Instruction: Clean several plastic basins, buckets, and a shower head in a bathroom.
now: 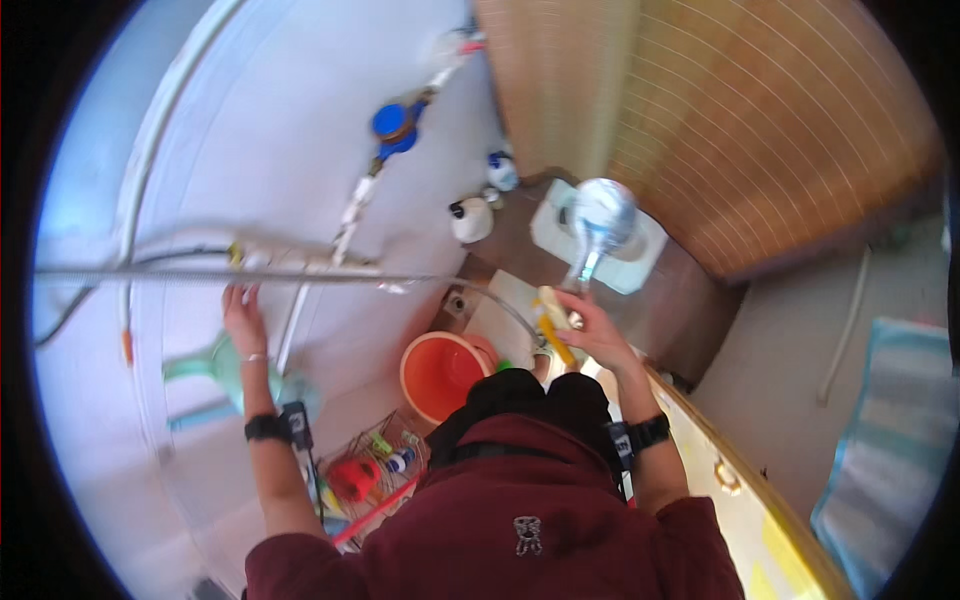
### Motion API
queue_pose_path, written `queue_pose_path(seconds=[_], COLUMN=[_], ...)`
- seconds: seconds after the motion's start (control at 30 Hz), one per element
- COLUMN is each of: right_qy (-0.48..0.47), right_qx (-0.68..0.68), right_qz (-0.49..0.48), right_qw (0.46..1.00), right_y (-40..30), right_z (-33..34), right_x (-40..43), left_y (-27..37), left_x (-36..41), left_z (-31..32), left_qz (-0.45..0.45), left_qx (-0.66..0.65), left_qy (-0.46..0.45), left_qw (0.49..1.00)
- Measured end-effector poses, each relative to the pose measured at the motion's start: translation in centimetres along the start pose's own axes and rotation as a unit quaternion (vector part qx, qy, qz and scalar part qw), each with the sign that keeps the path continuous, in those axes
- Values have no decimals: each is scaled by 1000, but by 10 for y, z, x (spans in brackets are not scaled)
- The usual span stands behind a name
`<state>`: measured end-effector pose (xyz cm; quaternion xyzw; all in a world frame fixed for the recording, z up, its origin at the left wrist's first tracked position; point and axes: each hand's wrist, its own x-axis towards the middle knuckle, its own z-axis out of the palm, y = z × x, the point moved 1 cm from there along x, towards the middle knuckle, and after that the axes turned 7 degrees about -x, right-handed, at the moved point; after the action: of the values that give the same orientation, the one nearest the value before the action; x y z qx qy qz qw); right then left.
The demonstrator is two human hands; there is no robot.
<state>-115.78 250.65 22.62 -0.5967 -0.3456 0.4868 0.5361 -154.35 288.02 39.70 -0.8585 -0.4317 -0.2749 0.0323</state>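
At the left, my left hand (244,319) is raised just below a thin grey horizontal hose or rod (315,277), near the white wall pipe (281,255). Whether its fingers touch anything is unclear. Right of centre, my right hand (600,334) grips a yellow and cream brush-like object (556,326), blurred by motion. Beyond that hand, a clear wrapped, rounded object (604,214) stands over a white squat-toilet-like basin (645,266). Below my left fingers, a pale green plastic funnel-like or dipper-like item (225,367) is against the wall.
An orange bucket (442,375) stands before me, beside a wire basket (375,457) with bottles and a red container. A blue water meter (394,129) is on the wall pipe. White bottles (472,220) stand near the corner. A brown panel (750,135) and striped mat (892,457) are at right.
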Motion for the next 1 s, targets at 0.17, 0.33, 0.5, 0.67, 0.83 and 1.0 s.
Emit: queue_pose_path(seconds=[0.17, 0.33, 0.5, 0.67, 0.83, 1.0], right_qy=[17, 9, 25, 5, -34, -64], right_qx=[-4, 15, -4, -19, -42, -24], right_qz=[-13, -11, -9, 7, -14, -59], right_qw=[1000, 1000, 1000, 1000, 998, 996], right_y=[-7, -7, 3, -16, -29, -43], right_z=[-3, -6, -4, -4, 6, 19], right_x=[-2, -5, -2, -6, -14, -23], left_y=[-3, 42, 88, 251, 346, 353], left_x=[7, 7, -43, -42, 13, 7], left_z=[15, 10, 0, 61, 185, 299], left_qz=[109, -20, -94, -154, -177, -317], left_qx=[64, -85, -130, -440, -561, -633], left_qy=[-15, -38, 91, -185, -546, -628], left_qw=[992, 995, 983, 866, 597, 323])
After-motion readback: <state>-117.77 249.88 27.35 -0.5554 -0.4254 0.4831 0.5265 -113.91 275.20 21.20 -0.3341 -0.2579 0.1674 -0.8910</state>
